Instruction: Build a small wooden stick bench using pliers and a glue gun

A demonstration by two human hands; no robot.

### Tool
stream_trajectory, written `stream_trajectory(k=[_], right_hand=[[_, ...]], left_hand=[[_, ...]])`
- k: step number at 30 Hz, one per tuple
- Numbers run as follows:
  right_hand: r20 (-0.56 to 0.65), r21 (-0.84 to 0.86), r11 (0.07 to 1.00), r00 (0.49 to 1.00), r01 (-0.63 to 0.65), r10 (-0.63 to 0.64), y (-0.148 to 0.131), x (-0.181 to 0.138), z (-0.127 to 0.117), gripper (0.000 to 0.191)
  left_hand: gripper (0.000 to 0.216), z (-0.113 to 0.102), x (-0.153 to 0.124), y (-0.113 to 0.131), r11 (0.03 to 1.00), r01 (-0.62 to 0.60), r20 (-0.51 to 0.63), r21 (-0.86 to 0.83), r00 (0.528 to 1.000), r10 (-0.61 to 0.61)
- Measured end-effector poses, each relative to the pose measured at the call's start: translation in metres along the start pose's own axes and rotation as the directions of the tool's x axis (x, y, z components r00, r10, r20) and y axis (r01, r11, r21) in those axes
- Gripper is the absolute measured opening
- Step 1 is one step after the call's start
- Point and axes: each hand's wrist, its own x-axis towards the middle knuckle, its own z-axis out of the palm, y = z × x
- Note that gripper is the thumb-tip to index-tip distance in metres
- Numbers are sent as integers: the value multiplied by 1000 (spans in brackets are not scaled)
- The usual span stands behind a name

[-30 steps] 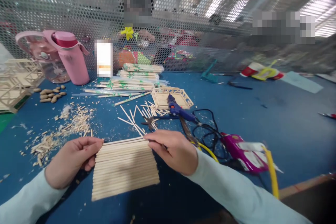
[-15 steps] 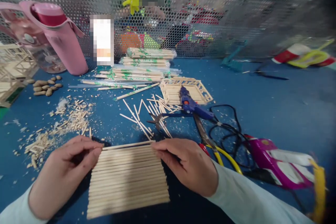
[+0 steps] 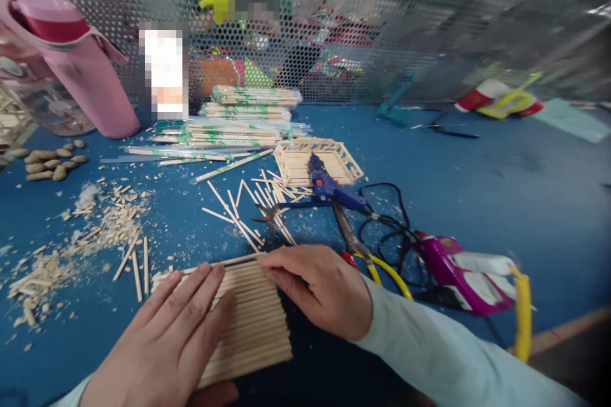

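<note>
A flat panel of wooden sticks (image 3: 258,324) lies side by side on the blue table (image 3: 477,203) in front of me. My left hand (image 3: 167,343) rests flat on its left half, fingers stretched out and together. At the panel's far right corner, my right hand (image 3: 317,289) pinches the end of the topmost stick with thumb and fingertips. Loose sticks (image 3: 248,210) lie just beyond the panel.
A blue glue gun (image 3: 329,189), scissors (image 3: 351,238), black cable and a purple tool (image 3: 453,270) lie to the right. A small stick frame (image 3: 317,162), wrapped stick bundles (image 3: 238,124), a pink bottle (image 3: 71,63), peanuts (image 3: 48,162) and wood scraps (image 3: 95,222) lie behind and left. Perforated screen at the back.
My left hand let go of the stick's left end and moved onto the panel, lying flat. The right hand stays at the right end. The camera shifted slightly.
</note>
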Motion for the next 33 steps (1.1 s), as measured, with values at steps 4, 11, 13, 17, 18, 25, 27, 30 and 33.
stream_trajectory(k=[4,11,13,17,18,25,27,30,33], right_hand=[[-312,-153,954,928,-259,202,25,13,-41,25],[-174,-601,641,861,-477,478,114,14,-55,53],[-122,-620,656,879,-431,462,126,11,-47,53],[-136,-648,667,918,-366,372,129,10,-41,46],[-154,-655,655,916,-376,372,128,11,-42,42],[-284,-634,629,892,-450,352,118,15,-49,29],[-314,-598,650,883,-469,348,111,13,-54,30],[-380,-487,714,858,-503,345,96,10,-63,31],[-467,-361,768,815,-530,343,80,5,-73,34]], left_hand=[[54,-2,3,0,1000,6,-26,7,1000,-6],[49,-8,7,6,997,43,-37,58,998,-41],[48,-9,9,8,996,70,0,47,998,-70],[47,-9,11,12,993,121,40,12,992,-121],[47,-9,12,12,991,132,37,2,991,-132],[40,-18,20,3,970,193,57,-150,981,-187],[27,-15,20,1,950,268,67,-161,963,-260],[30,-8,19,-1,929,312,87,-201,950,-300],[35,-4,22,-5,897,325,132,-299,945,-298]])
